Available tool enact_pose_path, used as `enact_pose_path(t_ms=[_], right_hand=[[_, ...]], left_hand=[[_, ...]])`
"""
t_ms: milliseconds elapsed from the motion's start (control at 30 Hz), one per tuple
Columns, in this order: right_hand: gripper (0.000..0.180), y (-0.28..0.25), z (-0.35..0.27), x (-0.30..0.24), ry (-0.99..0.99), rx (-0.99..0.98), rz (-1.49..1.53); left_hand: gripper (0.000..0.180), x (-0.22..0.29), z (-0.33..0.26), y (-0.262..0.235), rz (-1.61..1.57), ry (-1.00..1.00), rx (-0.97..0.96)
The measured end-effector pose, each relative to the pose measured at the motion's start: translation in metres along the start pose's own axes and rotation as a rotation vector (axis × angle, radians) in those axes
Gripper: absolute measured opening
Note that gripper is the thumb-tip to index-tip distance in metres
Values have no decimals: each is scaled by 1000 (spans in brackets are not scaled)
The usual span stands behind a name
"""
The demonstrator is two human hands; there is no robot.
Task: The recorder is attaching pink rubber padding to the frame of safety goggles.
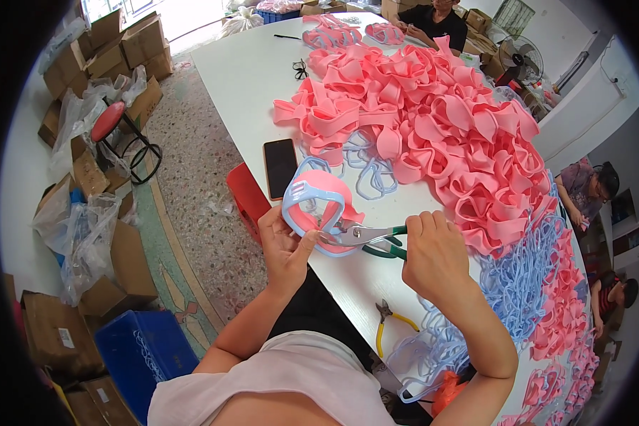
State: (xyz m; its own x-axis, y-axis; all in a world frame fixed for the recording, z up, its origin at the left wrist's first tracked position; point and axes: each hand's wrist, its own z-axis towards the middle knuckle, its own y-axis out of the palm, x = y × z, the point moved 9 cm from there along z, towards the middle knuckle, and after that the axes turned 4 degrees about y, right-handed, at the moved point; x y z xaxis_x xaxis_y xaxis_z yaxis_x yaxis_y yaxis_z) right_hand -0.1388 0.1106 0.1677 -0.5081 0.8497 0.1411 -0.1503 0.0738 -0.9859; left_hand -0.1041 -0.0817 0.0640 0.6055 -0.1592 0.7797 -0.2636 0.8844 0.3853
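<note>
My left hand holds a light blue, goggle-like plastic frame with a soft pink band fitted to it. Its thumb presses the lower edge. In my right hand is a pair of pliers with green handles, fingers wrapped round them. The jaws reach the lower part of the frame, beside my left thumb; what they grip there is too small to tell. A dark phone lies just beyond the frame. Nearer to me lie yellow-handled cutters.
A large heap of pink bands covers much of the white table. Light blue looped cords are piled on the right. A red stool stands by the table's left edge. Cardboard boxes and a blue crate line the left wall.
</note>
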Motion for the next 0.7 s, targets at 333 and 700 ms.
enact_pose_path(t_ms=[333,700], right_hand=[[17,-15,-6,9,-64,172,-17],[9,-30,-8,4,-111,274,-271]], left_hand=[[58,-7,9,-11,-10,-43,28],[62,4,7,0,-58,-78,-34]])
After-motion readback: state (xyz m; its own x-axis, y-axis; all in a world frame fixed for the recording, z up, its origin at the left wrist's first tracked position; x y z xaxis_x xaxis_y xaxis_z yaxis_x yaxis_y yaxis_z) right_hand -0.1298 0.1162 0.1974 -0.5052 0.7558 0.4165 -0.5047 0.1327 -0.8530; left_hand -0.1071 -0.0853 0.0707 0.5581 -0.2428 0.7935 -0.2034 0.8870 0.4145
